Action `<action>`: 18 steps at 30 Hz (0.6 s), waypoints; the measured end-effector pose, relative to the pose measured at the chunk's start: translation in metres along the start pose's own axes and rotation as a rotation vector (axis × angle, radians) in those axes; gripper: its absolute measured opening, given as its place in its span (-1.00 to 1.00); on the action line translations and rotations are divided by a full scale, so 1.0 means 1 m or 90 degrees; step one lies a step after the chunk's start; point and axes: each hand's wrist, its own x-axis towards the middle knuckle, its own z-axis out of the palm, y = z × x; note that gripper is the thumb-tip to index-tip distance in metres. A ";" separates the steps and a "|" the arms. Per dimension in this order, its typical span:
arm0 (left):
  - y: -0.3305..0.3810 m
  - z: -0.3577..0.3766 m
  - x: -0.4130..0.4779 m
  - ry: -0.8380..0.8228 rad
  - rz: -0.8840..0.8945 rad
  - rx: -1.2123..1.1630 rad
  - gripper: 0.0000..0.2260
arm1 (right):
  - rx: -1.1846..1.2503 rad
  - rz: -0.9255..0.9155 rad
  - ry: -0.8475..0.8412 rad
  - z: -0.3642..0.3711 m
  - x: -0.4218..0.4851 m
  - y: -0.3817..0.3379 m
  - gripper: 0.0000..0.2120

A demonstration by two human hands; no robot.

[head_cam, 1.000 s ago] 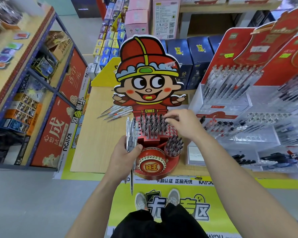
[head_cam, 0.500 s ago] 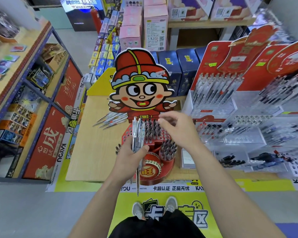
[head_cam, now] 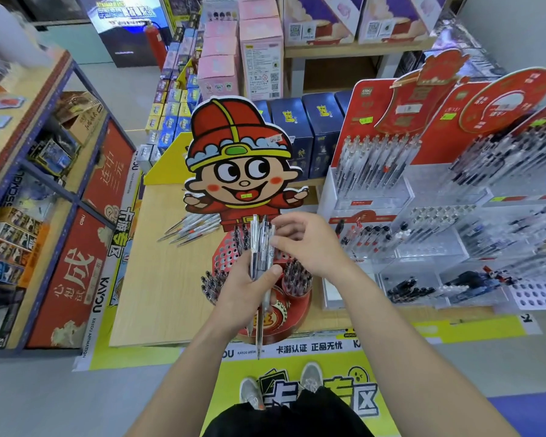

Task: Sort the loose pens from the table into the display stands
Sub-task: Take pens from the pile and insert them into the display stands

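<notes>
Both bare forearms reach forward over the counter's [head_cam: 158, 279] pale wood-grain edge. The left hand [head_cam: 246, 288] is curled firmly round a bundle of pens [head_cam: 259, 247], held upright, thumb pressed across the slim clear plastic barrels; one pen hangs lower, tip down. The right hand [head_cam: 309, 247] arches in from the right, fingers bent, thumb and forefinger pinching the bundle's right edge near its top. Just behind stands the red display stand [head_cam: 223, 255], a perforated tiered base under a flat cartoon cut-out, with dark-capped pens upright in its holes. More loose pens [head_cam: 193, 228] lie fanned on the counter to its left.
</notes>
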 end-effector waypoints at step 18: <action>0.010 0.000 0.025 -0.009 -0.008 0.051 -0.81 | 0.115 -0.054 0.176 -0.029 0.012 -0.013 -0.76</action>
